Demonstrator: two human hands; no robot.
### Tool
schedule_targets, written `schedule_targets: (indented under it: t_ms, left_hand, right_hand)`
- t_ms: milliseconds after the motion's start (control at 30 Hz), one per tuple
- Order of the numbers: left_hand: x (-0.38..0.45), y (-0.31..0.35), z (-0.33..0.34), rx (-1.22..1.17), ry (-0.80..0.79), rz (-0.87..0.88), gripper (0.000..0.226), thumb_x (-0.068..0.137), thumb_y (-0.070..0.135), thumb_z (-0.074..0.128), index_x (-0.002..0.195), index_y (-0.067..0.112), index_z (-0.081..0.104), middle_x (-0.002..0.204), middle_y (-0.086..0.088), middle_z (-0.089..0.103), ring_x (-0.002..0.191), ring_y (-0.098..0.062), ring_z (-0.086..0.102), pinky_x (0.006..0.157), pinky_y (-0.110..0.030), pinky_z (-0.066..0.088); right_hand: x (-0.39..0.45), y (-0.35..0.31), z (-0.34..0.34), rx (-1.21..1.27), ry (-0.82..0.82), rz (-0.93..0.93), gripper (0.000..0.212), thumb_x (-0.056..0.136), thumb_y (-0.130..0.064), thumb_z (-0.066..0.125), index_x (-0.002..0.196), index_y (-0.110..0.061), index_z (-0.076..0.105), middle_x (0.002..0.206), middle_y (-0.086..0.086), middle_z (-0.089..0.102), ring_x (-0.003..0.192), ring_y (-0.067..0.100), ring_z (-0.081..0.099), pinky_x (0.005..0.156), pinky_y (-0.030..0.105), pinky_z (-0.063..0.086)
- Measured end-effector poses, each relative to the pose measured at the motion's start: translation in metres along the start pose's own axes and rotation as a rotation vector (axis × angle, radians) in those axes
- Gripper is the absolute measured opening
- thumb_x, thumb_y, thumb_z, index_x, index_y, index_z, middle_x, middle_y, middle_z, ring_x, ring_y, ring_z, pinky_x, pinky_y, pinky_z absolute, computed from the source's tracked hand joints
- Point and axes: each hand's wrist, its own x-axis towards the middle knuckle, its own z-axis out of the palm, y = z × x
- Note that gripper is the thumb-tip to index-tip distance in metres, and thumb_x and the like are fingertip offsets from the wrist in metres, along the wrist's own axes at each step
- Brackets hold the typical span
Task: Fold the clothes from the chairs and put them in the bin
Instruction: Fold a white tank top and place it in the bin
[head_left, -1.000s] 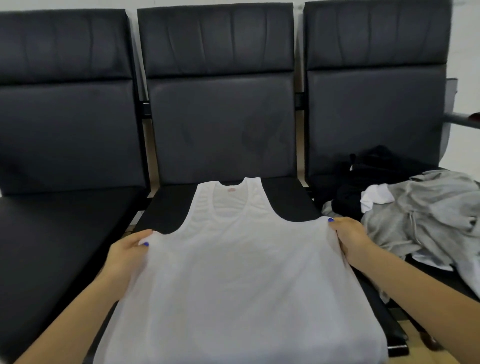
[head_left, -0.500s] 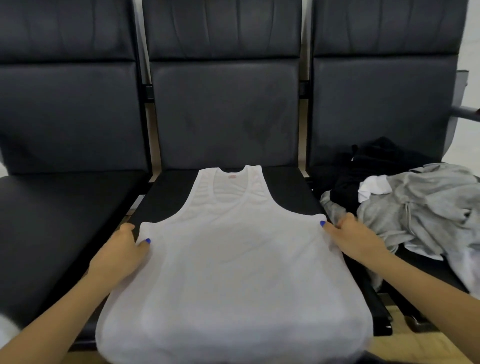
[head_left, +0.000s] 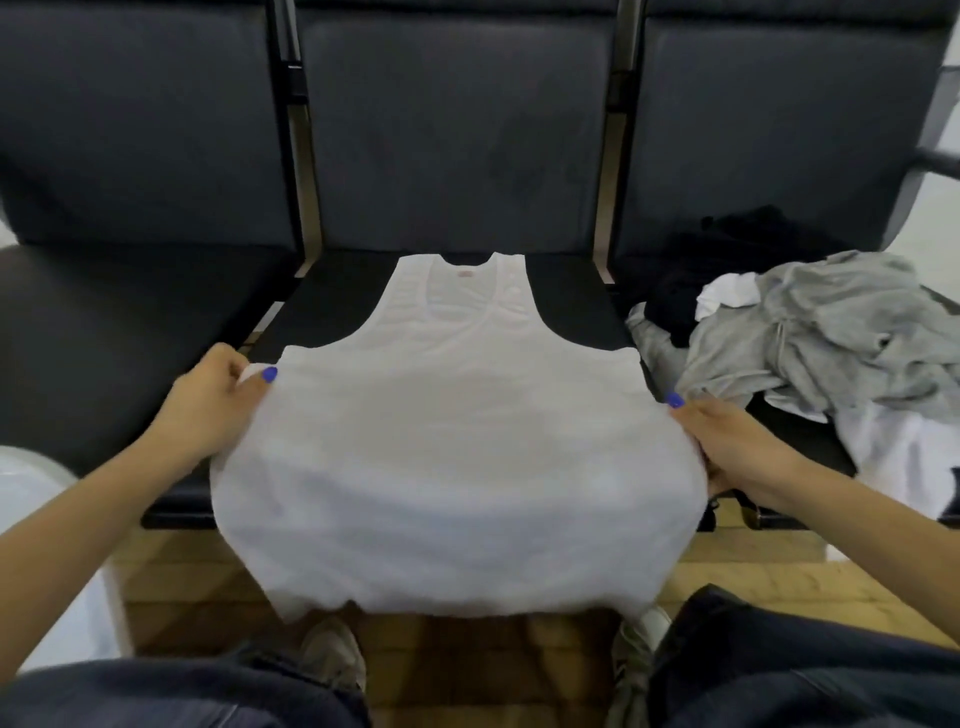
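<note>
Your left hand (head_left: 210, 402) pinches the left edge of the white vest (head_left: 457, 441), thumb on top; your right hand (head_left: 727, 441) grips its right edge, and the vest lies flat between them on the middle chair (head_left: 332, 306), hem hanging over the seat front. A small reddish label (head_left: 464, 273) sits inside the neckline, too small to read. Just beyond your right hand, a heap of clothes (head_left: 831, 332), grey, white and black, lies on the neighbouring seat.
</note>
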Motion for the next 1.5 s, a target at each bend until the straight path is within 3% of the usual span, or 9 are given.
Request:
schedule_targets:
  t_ms: [133, 300, 400, 533, 667, 833, 1133, 1267, 1500]
  left_hand:
    - [0.006, -0.007, -0.003, 0.143, 0.019, 0.023, 0.021, 0.099, 0.027, 0.047, 0.102, 0.007, 0.048, 0.083, -0.01, 0.055, 0.064, -0.021, 0.048, 0.055, -0.034, 0.036]
    - [0.006, -0.021, 0.005, 0.413, -0.06, 0.019, 0.042, 0.095, 0.017, 0.052, 0.135, 0.011, 0.042, 0.118, -0.013, 0.056, 0.094, -0.031, 0.055, 0.079, -0.044, 0.045]
    - [-0.002, -0.013, 0.016, 0.647, 0.036, 0.239, 0.04, 0.095, 0.014, 0.047, 0.135, 0.014, 0.047, 0.133, -0.009, 0.051, 0.115, -0.03, 0.049, 0.094, -0.043, 0.038]
    - [-0.001, 0.002, 0.042, 0.665, -0.065, 0.391, 0.029, 0.096, 0.018, 0.042, 0.121, 0.015, 0.057, 0.13, -0.005, 0.058, 0.12, -0.026, 0.051, 0.109, -0.045, 0.03]
    - [0.005, 0.012, 0.065, 0.658, -0.3, 0.195, 0.048, 0.103, 0.04, 0.024, 0.145, 0.017, 0.029, 0.157, -0.009, 0.02, 0.145, -0.029, 0.017, 0.116, -0.048, 0.014]
    - [0.013, 0.008, 0.07, 0.809, -0.349, 0.197, 0.058, 0.102, 0.046, 0.013, 0.154, 0.025, -0.002, 0.161, -0.006, -0.005, 0.148, -0.03, -0.002, 0.118, -0.049, 0.006]
    - [0.026, 0.002, 0.063, 0.835, -0.385, 0.252, 0.062, 0.101, 0.049, 0.012, 0.152, 0.026, -0.013, 0.161, -0.002, -0.012, 0.149, -0.025, -0.007, 0.12, -0.045, 0.004]
    - [0.026, 0.003, 0.061, 0.846, -0.406, 0.253, 0.062, 0.101, 0.049, 0.012, 0.152, 0.026, -0.014, 0.161, -0.002, -0.014, 0.148, -0.025, -0.009, 0.12, -0.046, 0.003]
    - [0.02, 0.01, 0.063, 0.798, -0.354, 0.196, 0.058, 0.1, 0.05, 0.007, 0.153, 0.03, -0.008, 0.162, 0.0, -0.006, 0.149, -0.023, -0.004, 0.117, -0.052, -0.002]
  right_hand:
    - [0.0, 0.007, -0.001, -0.163, 0.102, -0.062, 0.036, 0.1, -0.031, 0.045, 0.082, -0.001, 0.051, 0.054, 0.01, 0.05, 0.041, 0.022, 0.05, 0.037, 0.025, 0.041]
    - [-0.003, -0.001, -0.002, 0.172, -0.011, 0.045, 0.019, 0.096, -0.021, 0.056, 0.09, -0.003, 0.055, 0.071, 0.012, 0.061, 0.048, 0.019, 0.058, 0.039, 0.027, 0.046]
    - [0.001, -0.006, -0.003, 0.153, -0.113, 0.081, 0.016, 0.089, -0.013, 0.064, 0.078, -0.01, 0.052, 0.062, 0.004, 0.055, 0.044, 0.014, 0.046, 0.036, 0.022, 0.03]
    - [0.013, -0.012, -0.005, 0.226, -0.145, 0.205, 0.023, 0.086, 0.001, 0.061, 0.104, -0.012, 0.057, 0.064, -0.002, 0.061, 0.045, 0.008, 0.033, 0.032, 0.017, 0.021]
    - [0.025, -0.019, -0.008, 0.234, -0.228, 0.256, 0.014, 0.085, 0.004, 0.059, 0.095, -0.006, 0.06, 0.057, -0.001, 0.049, 0.04, 0.005, 0.023, 0.032, 0.016, 0.017]
    - [0.031, -0.02, -0.005, 0.139, -0.128, 0.297, 0.025, 0.079, -0.014, 0.075, 0.067, -0.011, 0.054, 0.048, 0.0, 0.029, 0.04, 0.009, 0.02, 0.038, 0.019, 0.014]
    - [0.03, -0.021, -0.009, 0.259, -0.115, 0.21, 0.014, 0.087, -0.016, 0.066, 0.098, -0.008, 0.065, 0.08, 0.005, 0.067, 0.064, 0.015, 0.062, 0.052, 0.024, 0.046]
    - [0.039, -0.011, -0.014, 0.149, -0.035, 0.195, 0.033, 0.09, -0.013, 0.063, 0.065, -0.015, 0.041, 0.05, 0.001, 0.043, 0.041, 0.01, 0.039, 0.039, 0.021, 0.031]
    - [0.042, -0.013, -0.003, -0.107, 0.109, 0.086, 0.025, 0.095, -0.027, 0.057, 0.081, -0.006, 0.053, 0.079, 0.009, 0.057, 0.048, 0.018, 0.048, 0.039, 0.022, 0.034]
